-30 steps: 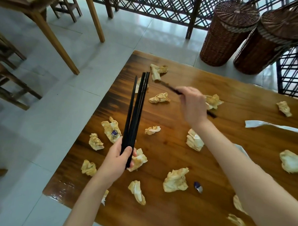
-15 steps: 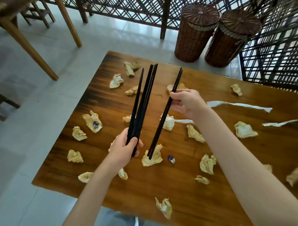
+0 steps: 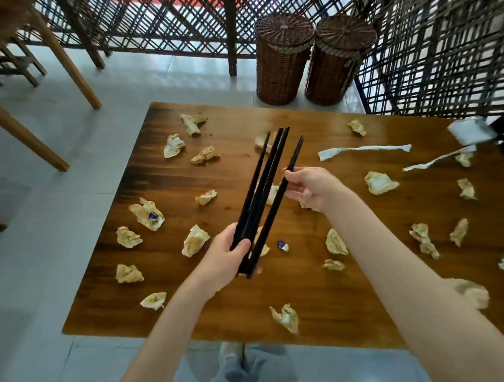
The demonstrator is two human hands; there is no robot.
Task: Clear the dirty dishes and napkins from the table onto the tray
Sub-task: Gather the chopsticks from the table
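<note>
My left hand grips a bundle of black chopsticks near their lower ends, held above the wooden table. My right hand pinches one more black chopstick near its upper end; its lower tip rests against the bundle at my left hand. Several crumpled, stained napkins lie scattered across the table, such as one napkin with a small purple wrapper on it and another napkin near the front edge. No tray is in view.
Torn white paper strips lie at the table's far right. Two lidded wicker baskets stand behind the table by a dark lattice screen. Wooden table legs stand at the left on the tiled floor.
My right hand lifted a single chopstick off the table and brought it left, its lower end now meeting the bundle in my left hand. The camera view shifted right and back.
</note>
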